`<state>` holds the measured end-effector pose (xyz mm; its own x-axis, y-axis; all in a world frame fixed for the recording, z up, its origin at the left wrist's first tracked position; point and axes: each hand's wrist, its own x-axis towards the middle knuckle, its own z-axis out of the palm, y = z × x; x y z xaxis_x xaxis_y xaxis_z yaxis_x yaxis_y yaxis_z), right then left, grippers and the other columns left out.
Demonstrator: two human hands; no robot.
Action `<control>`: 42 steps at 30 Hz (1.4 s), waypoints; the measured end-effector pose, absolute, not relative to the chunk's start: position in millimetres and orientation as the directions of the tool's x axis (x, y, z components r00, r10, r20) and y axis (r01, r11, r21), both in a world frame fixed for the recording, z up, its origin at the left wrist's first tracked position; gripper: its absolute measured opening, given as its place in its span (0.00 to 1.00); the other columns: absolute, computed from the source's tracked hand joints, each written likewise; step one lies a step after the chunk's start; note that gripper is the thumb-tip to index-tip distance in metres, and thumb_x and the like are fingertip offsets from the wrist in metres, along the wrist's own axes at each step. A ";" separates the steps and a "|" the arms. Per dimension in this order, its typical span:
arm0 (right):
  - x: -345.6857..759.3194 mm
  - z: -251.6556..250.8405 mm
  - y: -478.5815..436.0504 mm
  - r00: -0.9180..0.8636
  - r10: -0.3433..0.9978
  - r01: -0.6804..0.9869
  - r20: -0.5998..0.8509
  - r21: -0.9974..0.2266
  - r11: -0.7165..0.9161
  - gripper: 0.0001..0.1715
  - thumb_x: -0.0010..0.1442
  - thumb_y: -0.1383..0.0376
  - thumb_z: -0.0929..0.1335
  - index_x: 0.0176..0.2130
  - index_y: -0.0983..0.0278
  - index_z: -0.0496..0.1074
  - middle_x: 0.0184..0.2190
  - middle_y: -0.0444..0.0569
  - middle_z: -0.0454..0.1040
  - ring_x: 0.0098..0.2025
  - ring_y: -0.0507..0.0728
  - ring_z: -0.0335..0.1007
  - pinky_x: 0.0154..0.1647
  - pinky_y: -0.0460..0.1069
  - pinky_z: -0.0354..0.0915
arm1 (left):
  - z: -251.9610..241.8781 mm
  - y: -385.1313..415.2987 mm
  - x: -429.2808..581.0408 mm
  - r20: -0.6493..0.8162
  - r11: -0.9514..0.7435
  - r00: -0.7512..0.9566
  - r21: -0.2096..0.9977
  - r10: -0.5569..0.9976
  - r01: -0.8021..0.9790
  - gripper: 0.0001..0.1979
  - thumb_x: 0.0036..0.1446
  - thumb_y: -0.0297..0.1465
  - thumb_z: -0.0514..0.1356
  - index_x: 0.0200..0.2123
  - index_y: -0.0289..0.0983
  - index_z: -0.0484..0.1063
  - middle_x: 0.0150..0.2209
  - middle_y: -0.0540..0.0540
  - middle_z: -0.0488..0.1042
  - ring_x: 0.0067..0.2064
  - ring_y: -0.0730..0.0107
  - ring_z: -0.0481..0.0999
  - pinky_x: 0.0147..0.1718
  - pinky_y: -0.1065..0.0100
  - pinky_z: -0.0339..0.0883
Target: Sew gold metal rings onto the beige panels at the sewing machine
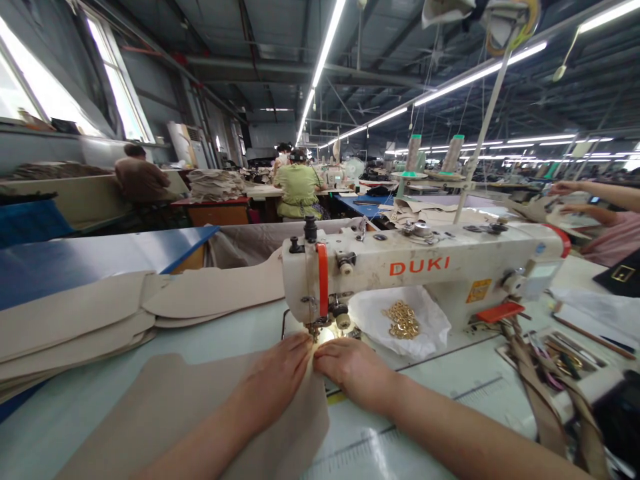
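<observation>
Your left hand (283, 370) and right hand (353, 370) meet at the needle of the white sewing machine (373, 257) with red trim, fingers bent downward and almost tip to tip. The flat beige panel (175, 393) of sheet material lies under your left hand and forearm, its far end at the needle, its near left part running out past the bottom of the view. Your left hand rests on it, and your right fingers reach its right edge; whether either hand pinches the material or only presses it, you cannot tell, as the fingertips are hidden. That right edge runs from the needle toward you and ends in a rounded corner on the pale green table (220, 330). To its right, under your right forearm, the tabletop shows a printed ruler scale, giving you some room sideways. On your left, a strip of tabletop separates the panel from the layered stack of beige cut pieces (75, 317) along the table's far left side. Behind your right hand, under the machine's arm, a crumpled white plastic sheet (430, 333) holds a heap of gold-coloured metal rings (401, 321). Toward the table's right side, brown fabric straps (535, 393) hang in front of a pale tool tray (595, 380), limiting room there.
</observation>
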<state>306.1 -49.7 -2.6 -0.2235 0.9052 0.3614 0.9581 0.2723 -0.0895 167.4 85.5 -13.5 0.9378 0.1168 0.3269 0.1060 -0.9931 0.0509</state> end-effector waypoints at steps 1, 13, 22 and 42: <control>306.2 -3.2 -49.6 -0.222 0.905 0.958 0.363 -0.094 0.272 0.07 0.63 0.69 0.63 0.38 0.67 0.71 0.41 0.52 0.75 0.47 0.55 0.69 0.51 0.47 0.61 | -14.0 85.7 167.6 0.330 -0.992 0.936 0.058 0.126 0.113 0.17 0.61 0.28 0.46 0.49 0.33 0.70 0.50 0.39 0.73 0.53 0.61 0.70 0.53 0.58 0.65; 304.9 1.4 -51.4 -0.215 0.907 0.957 0.363 -0.106 0.269 0.06 0.62 0.70 0.64 0.37 0.69 0.71 0.41 0.53 0.75 0.48 0.55 0.69 0.52 0.47 0.61 | -13.3 84.0 168.7 0.335 -0.990 0.932 0.063 0.142 0.128 0.17 0.62 0.30 0.45 0.48 0.34 0.69 0.49 0.40 0.74 0.52 0.62 0.71 0.52 0.60 0.65; 292.8 -1.2 -53.3 -0.310 0.864 0.923 0.397 -0.092 0.373 0.09 0.64 0.68 0.62 0.36 0.66 0.71 0.37 0.49 0.76 0.43 0.53 0.70 0.48 0.46 0.63 | -4.1 71.2 144.3 0.371 -0.968 0.903 0.204 0.216 0.148 0.16 0.61 0.29 0.48 0.49 0.39 0.69 0.50 0.45 0.74 0.50 0.66 0.72 0.52 0.62 0.67; 273.0 -5.9 -58.9 -0.364 0.810 0.899 0.460 -0.055 0.435 0.11 0.64 0.69 0.61 0.35 0.65 0.72 0.36 0.50 0.76 0.41 0.54 0.70 0.47 0.47 0.65 | 11.3 56.3 151.8 0.348 -0.859 0.817 0.409 0.460 0.309 0.07 0.51 0.22 0.55 0.25 0.37 0.69 0.30 0.48 0.72 0.38 0.66 0.70 0.41 0.64 0.65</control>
<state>273.0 -58.9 -5.9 -0.3636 0.8098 0.4604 0.8989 0.4347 -0.0546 151.8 56.3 11.3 0.8169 0.4600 0.3481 0.3095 -0.8587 0.4085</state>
